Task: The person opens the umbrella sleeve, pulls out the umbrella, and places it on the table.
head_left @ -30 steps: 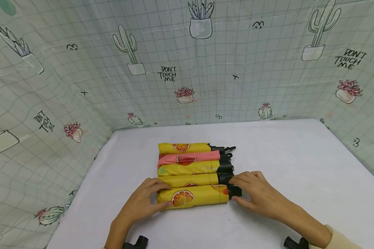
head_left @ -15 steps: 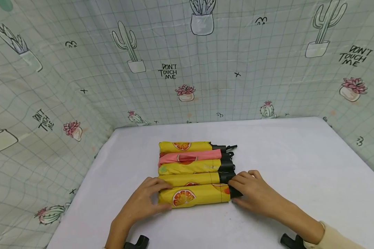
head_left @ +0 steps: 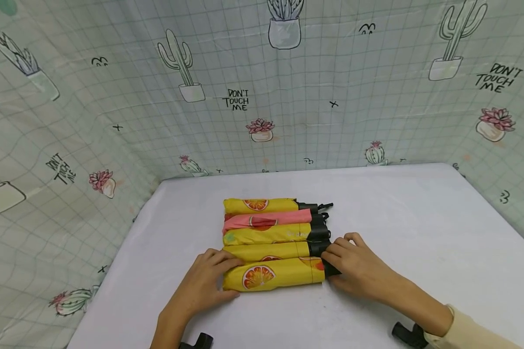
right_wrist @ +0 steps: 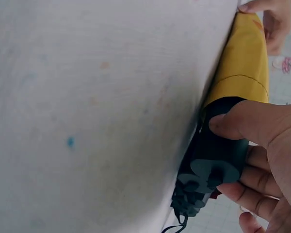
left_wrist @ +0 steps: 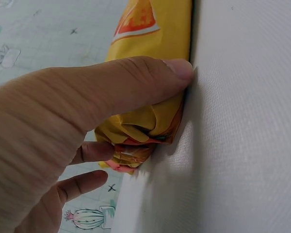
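Several folded umbrellas with black handles lie side by side on the white table. Nearest is a yellow folded umbrella (head_left: 284,275) with an orange-slice print. My left hand (head_left: 206,283) grips its left end; in the left wrist view the thumb (left_wrist: 140,80) lies across the yellow fabric, and part of the fingers is hidden behind. At the other end my right hand (head_left: 359,268) holds the black handle (right_wrist: 220,136), thumb on one side and fingers curled on the other. Behind it lie a second yellow umbrella (head_left: 262,252), another yellow one (head_left: 266,235), a pink one (head_left: 284,218) and the farthest yellow one (head_left: 279,205).
The umbrellas rest in the middle of a white-covered table (head_left: 397,203). A grid-and-cactus patterned cloth (head_left: 305,77) hangs behind and at the sides. Black wrist-worn pieces (head_left: 410,335) show at the bottom of the head view.
My right fingers and thumb have closed in around the nearest umbrella's handle. My left hand stays at the left end with little movement. The head view has shifted slightly.
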Demonstrator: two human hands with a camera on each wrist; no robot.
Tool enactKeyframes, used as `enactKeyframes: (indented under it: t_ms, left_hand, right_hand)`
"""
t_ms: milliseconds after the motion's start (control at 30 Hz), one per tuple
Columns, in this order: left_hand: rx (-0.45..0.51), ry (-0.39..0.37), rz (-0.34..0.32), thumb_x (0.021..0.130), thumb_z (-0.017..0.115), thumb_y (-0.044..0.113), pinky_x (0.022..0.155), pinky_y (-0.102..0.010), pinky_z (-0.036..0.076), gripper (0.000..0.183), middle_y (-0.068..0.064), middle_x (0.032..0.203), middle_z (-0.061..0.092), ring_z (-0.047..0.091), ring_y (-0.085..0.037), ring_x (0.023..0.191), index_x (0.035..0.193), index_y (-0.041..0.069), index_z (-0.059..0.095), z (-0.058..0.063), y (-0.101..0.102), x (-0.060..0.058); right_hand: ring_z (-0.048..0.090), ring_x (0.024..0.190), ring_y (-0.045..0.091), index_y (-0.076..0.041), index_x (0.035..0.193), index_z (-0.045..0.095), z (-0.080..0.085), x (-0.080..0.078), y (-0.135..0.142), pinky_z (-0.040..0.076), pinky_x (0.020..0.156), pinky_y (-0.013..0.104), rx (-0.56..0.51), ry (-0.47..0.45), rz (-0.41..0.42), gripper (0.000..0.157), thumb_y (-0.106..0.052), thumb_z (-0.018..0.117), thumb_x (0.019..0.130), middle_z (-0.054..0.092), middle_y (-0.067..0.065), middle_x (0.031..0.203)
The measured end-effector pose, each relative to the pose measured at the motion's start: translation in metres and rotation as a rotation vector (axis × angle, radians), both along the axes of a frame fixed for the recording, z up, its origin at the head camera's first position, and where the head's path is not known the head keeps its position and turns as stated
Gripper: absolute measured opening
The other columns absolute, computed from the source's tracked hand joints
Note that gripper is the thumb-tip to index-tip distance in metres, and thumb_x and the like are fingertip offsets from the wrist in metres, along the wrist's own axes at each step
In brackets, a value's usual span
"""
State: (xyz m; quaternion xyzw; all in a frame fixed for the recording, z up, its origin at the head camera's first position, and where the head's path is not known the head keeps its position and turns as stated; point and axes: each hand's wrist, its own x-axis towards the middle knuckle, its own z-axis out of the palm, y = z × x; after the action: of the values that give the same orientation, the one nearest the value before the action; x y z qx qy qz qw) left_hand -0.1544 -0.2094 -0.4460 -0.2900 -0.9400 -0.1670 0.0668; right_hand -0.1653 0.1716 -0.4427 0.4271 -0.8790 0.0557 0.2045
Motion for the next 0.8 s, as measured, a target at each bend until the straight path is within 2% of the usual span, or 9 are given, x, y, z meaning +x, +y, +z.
enactKeyframes:
  t_ms: [400, 800]
  left_hand:
    - [-0.01, -0.007, 0.01, 0.068, 0.092, 0.039, 0.094, -0.039, 0.044, 0.059, 0.013, 0.115, 0.06, 0.049, -0.011, 0.107, 0.121, 0.027, 0.07, 0.001, 0.0, 0.001]
    - [-0.029, -0.009, 0.02, 0.068, 0.092, 0.041, 0.095, -0.04, 0.044, 0.06, 0.013, 0.112, 0.061, 0.05, -0.013, 0.108, 0.121, 0.028, 0.069, 0.002, -0.001, 0.001]
  right_hand:
    - [0.056, 0.091, 0.02, -0.005, 0.104, 0.072, 0.014, 0.004, 0.001, 0.038, 0.09, 0.047, 0.032, -0.024, 0.025, 0.045, -0.024, 0.088, 0.067, 0.066, 0.0, 0.094]
    - [0.057, 0.091, 0.019, -0.005, 0.102, 0.072, 0.019, 0.003, 0.013, 0.039, 0.092, 0.05, 0.051, -0.025, 0.017, 0.045, -0.023, 0.09, 0.065, 0.066, 0.0, 0.095]
